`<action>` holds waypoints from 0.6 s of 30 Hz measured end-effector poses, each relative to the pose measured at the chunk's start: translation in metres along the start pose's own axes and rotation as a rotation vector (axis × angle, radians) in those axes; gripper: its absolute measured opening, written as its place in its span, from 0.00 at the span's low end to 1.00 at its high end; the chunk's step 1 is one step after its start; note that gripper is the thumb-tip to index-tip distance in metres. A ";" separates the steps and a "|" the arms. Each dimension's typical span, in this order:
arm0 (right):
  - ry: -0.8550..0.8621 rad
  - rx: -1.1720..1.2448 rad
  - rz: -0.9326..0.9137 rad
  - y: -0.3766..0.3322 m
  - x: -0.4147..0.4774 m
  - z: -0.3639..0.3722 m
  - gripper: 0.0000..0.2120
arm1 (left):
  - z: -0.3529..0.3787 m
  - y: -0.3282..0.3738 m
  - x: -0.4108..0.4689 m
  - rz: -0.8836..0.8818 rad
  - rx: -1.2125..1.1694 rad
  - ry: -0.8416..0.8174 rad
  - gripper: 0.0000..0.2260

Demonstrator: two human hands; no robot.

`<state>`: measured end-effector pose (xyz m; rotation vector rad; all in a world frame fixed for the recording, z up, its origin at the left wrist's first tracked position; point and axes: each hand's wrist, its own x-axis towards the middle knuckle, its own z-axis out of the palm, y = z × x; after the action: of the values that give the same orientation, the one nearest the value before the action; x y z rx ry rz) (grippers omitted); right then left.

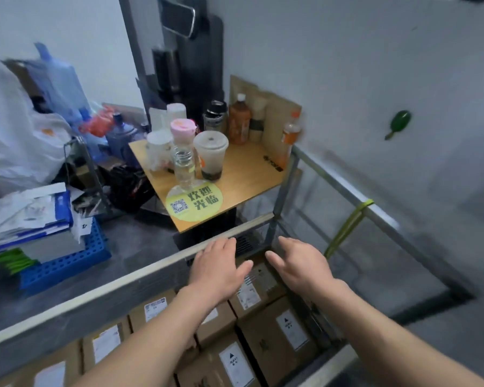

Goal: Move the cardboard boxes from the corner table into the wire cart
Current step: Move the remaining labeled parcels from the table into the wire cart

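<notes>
Several brown cardboard boxes (280,339) with white labels lie packed in the wire cart (344,188) at the bottom of the head view. My left hand (218,266) and my right hand (299,263) hover side by side above the far corner of the cart, fingers straight and spread, holding nothing. A box (253,286) lies just below and between them. The small wooden corner table (243,177) stands just beyond the cart and carries bottles and cups, with flat brown cardboard (274,113) leaning against the wall behind them.
On the table stand a clear bottle (182,169), a lidded drink cup (210,155) and a brown bottle (238,121), plus a round yellow sticker. A blue crate (67,261) with stacked papers and white bags sit left. A black stand rises behind.
</notes>
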<state>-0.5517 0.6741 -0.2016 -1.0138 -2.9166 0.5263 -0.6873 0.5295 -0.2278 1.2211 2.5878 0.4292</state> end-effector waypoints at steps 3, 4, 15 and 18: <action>0.055 0.019 0.033 0.006 -0.025 -0.034 0.17 | -0.023 0.033 -0.006 0.073 0.015 0.040 0.29; 0.075 0.026 0.044 0.010 -0.035 -0.044 0.18 | -0.030 0.044 -0.009 0.094 0.021 0.046 0.30; 0.288 0.029 0.206 0.074 -0.166 -0.118 0.22 | -0.063 0.178 -0.085 0.356 0.073 0.067 0.31; 0.326 0.032 0.255 0.091 -0.206 -0.136 0.21 | -0.062 0.213 -0.107 0.423 0.068 0.076 0.31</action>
<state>-0.3182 0.6586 -0.0810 -1.3351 -2.5048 0.3681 -0.4915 0.5651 -0.0824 1.8159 2.4120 0.4759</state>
